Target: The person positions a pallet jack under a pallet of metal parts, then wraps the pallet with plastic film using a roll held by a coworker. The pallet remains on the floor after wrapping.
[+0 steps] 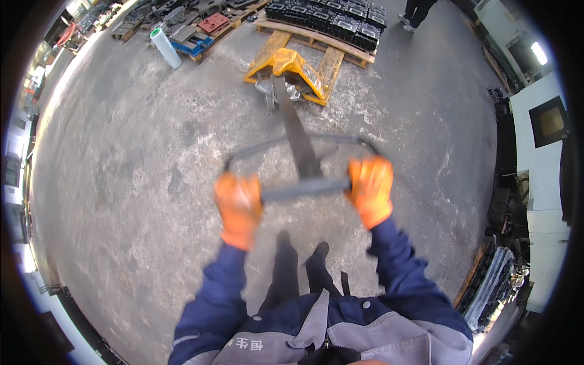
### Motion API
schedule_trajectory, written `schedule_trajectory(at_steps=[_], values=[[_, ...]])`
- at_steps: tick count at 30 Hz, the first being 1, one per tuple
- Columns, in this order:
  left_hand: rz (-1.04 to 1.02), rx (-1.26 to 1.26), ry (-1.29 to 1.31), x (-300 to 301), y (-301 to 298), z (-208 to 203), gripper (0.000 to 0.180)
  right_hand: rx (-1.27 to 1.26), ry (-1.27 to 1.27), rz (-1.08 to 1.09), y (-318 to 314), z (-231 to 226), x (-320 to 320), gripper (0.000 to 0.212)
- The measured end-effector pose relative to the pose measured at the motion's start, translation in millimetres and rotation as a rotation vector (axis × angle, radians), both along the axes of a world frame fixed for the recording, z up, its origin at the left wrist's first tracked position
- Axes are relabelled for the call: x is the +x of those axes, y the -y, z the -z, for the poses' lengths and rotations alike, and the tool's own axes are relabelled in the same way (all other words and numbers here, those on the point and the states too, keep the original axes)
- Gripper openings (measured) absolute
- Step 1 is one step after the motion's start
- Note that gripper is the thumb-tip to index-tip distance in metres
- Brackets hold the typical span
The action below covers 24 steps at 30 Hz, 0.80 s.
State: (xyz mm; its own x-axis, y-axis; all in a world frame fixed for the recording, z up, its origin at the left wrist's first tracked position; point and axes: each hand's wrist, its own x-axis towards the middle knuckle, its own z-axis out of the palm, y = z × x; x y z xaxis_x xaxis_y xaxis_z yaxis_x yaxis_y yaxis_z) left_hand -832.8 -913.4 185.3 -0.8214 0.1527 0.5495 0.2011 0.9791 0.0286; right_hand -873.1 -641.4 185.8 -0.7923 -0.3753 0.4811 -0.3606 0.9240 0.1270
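Both hands wear orange gloves and grip the handle (304, 189) of a yellow pallet jack (285, 64): the left hand (238, 207) is closed around one end of its crossbar, the right hand (370, 190) around the other. The left glove is blurred, so its separate fingers cannot be told. Dark blue sleeves (395, 255) reach up to the gloves, and dark shoes (319, 250) stand on the grey floor (152, 158) below the crossbar. Beyond the handle's loop, a dark shaft (296, 134) runs forward to the jack, which sits ahead of the person with its forks (331, 64) leading to a wooden pallet (316, 38). Rows of black parts (331, 17) are stacked on that pallet. Left of it, a pale roll (165, 48) leans by a blue pallet (191, 47). Another person (417, 11) stands to the right of the stack.
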Motion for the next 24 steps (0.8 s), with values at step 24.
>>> schedule_trajectory(at_steps=[24], values=[[0.204, -0.05, 0.445, 52, 11, 52, 0.013, 0.152, 0.62, 0.051, 2, 44, 54, 0.004]])
